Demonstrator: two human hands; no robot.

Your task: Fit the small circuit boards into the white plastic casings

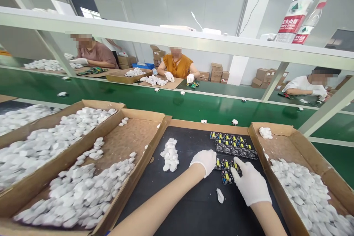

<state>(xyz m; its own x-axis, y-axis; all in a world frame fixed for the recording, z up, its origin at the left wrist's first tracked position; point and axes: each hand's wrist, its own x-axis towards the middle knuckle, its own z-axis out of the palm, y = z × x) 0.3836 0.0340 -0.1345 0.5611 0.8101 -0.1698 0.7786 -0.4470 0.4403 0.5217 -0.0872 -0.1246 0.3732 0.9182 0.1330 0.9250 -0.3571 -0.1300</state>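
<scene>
Both my hands wear white gloves and rest on a black mat [193,206]. My left hand [204,160] is curled, its fingers pressing on a small panel of black circuit boards [227,166] with yellow parts. My right hand [250,184] grips the same panel from the right, thumb and fingers on its edge. A larger sheet of circuit boards [235,144] lies just beyond. A small pile of white plastic shells [170,155] sits on the mat to the left, and a single shell [220,195] lies between my forearms.
Cardboard trays of white shells stand at the left [83,177], far left [41,143] and right [306,188]. A green conveyor belt [166,103] carrying scattered shells runs behind. Three people work on its far side. Water bottles [301,11] lie on the overhead shelf.
</scene>
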